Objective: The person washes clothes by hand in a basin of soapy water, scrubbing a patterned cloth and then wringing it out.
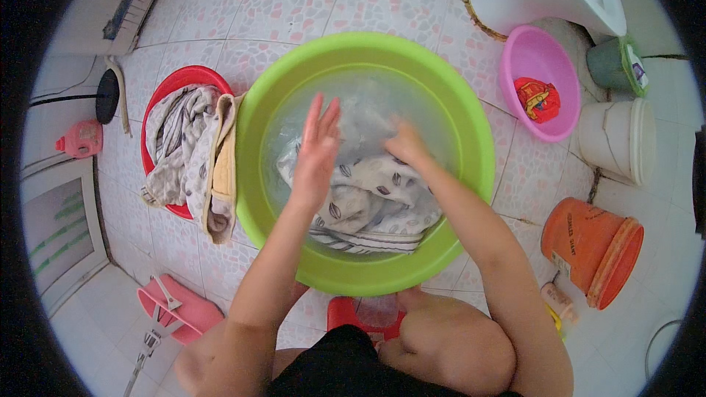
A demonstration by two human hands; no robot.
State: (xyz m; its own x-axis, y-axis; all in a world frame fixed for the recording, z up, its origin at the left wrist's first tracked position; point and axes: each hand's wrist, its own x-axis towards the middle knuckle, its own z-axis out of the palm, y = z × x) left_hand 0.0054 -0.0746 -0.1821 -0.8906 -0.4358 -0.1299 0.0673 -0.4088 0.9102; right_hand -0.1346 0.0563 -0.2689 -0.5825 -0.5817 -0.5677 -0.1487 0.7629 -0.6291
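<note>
A large green plastic basin [477,138] of cloudy water stands before me. In its lower half lies a wet white cloth with a dark leaf print and striped edge [364,182], partly under water. My left hand [320,151] is raised over the basin's left half, fingers extended and nothing in it. At the right half, my right hand [407,143] touches the water by the cloth's upper edge; its fingertips are blurred and partly under the surface, so whether they grip anything cannot be told.
Left of the basin, a red basin [151,116] holds more printed cloths [190,143]. A pink basin [510,60] with a red item, a white bucket [609,138] and an orange bucket [584,242] stand right. A pink dustpan [193,309] lies lower left; a red stool [339,311] is beneath me.
</note>
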